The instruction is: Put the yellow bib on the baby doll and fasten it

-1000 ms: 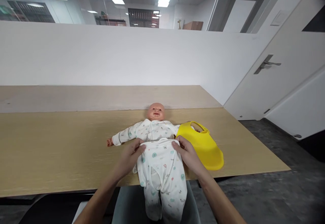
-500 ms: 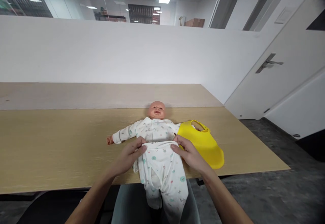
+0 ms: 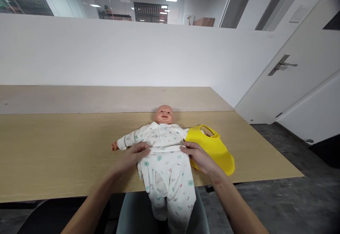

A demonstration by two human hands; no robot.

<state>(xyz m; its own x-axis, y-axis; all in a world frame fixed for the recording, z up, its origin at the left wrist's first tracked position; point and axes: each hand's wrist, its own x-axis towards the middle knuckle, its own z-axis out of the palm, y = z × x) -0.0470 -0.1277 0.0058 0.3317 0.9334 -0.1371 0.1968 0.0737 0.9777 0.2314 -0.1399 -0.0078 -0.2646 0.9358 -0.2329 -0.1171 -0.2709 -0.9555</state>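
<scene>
Pale wooden counter (image 3: 53,149) against a white partition wall (image 3: 106,57), glazed office beyond, door with a lever handle (image 3: 281,66) off to the right. Baby doll (image 3: 164,114) on its back mid-counter, head far, legs near, dressed in a white printed sleepsuit (image 3: 166,170), feet of the suit jutting past the near edge. Left hand (image 3: 131,156) and right hand (image 3: 199,158) lying across the suit's waist, fingers (image 3: 142,149) relaxed on the fabric, not clenched; any actual pinch impossible to tell from this view. Yellow silicone bib (image 3: 216,152) just right of the torso, touching the right hand. Main hazards: a hard nearward tug dragging doll and overhanging legs off the edge; cloth slipping from loose fingers; a stray right wrist nudging the bib out of place.
</scene>
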